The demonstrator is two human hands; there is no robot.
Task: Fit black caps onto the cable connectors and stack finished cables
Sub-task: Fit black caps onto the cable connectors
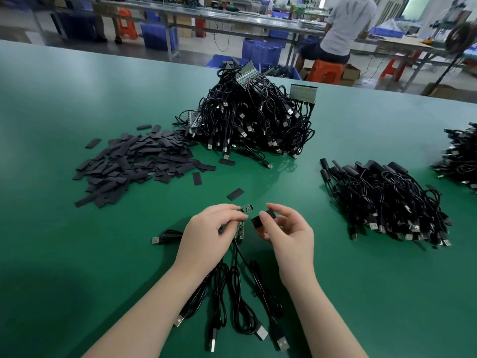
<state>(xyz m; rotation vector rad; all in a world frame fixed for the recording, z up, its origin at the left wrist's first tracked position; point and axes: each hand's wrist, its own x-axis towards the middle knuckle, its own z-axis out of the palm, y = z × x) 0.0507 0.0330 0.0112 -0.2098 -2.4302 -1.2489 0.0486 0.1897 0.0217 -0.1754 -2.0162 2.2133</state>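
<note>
My left hand [206, 233] grips a small bunch of green connector boards [245, 209] whose black USB cables [240, 306] trail toward me across the green table [77, 254]. Just to its right, my right hand [286, 233] pinches a black cap [259, 220] between thumb and fingers, a short gap from the topmost board. A heap of loose black caps [134, 164] lies to the left. The pile of uncapped cables [255, 117] rises behind it. Capped cables [387, 197] lie stacked on the right.
A single loose cap [235, 194] lies just beyond my hands. Another cable pile [459, 158] sits at the far right edge. Beyond the table a person [346, 29] sits on an orange stool among benches and blue crates [262, 51].
</note>
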